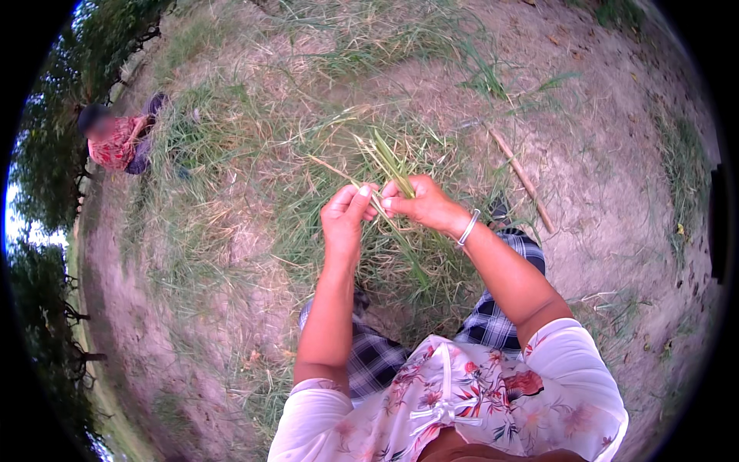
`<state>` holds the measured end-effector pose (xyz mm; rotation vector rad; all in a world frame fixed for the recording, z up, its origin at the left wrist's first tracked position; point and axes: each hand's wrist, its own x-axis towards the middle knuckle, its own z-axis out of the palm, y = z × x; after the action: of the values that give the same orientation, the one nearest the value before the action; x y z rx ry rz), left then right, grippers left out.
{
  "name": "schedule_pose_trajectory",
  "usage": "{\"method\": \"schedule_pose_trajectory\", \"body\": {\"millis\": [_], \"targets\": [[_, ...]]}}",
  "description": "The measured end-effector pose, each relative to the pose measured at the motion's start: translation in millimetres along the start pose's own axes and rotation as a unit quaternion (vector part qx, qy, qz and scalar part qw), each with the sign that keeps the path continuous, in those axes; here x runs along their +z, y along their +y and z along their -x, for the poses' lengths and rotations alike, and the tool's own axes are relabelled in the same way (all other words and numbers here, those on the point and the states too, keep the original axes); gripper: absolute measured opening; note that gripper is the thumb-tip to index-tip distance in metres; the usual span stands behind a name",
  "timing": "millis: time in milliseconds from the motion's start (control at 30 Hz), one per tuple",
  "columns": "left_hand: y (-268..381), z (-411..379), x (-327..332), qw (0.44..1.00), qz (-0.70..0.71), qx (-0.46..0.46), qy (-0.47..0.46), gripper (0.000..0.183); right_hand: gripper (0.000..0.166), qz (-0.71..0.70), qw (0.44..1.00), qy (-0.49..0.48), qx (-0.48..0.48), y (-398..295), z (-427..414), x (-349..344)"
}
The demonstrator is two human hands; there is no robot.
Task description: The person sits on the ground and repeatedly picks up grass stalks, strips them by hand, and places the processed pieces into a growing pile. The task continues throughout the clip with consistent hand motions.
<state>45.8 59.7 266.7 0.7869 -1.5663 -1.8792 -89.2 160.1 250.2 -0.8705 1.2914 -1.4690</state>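
Note:
A small bundle of green grass stems [389, 156] is gripped in my right hand [424, 202], its cut ends pointing away from me. My left hand [346, 216] pinches a thin grass stalk [332, 168] between thumb and fingers. The two hands almost meet, and leafy blades [413, 254] trail down between them towards my lap. Below both hands lies a loose heap of cut grass [306, 213] on the ground, between my knees. Where the stems pass behind my fingers they are hidden.
Right of the heap, a wooden stick or tool handle [522, 179] lies on bare soil [606, 156]; its far end is partly covered by grass. Another person [118, 138] sits at the far left beside more grass [196, 127]. Trees [52, 161] line the left edge.

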Motion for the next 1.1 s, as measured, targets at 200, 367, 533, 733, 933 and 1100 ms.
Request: {"method": "schedule_pose_trajectory", "body": {"millis": [200,367,533,733,933,1100], "targets": [[-8,3,1,0.998,-0.058,0.016,-0.035,0.010,0.011,0.051,0.997,0.039,-0.033,8,-3,2],[-14,1,-1,0.989,-0.126,0.068,-0.031,0.009,0.010,0.080,0.995,0.063,-0.017,9,-2,8],[-13,2,-6,0.975,-0.204,0.085,-0.007,0.010,0.011,0.036,0.999,0.039,0.002,3,1,8],[-18,-5,-11,0.924,-0.310,0.218,0.058,0.011,0.011,-0.046,0.998,0.007,0.053,-8,4,7],[-15,-23,-37,0.945,-0.216,0.162,0.185,0.011,0.012,-0.108,0.988,-0.051,0.094,-5,14,4],[-10,-23,-45,0.990,-0.026,0.058,0.126,0.011,0.010,-0.095,0.988,-0.037,0.112,-2,14,1]]}}
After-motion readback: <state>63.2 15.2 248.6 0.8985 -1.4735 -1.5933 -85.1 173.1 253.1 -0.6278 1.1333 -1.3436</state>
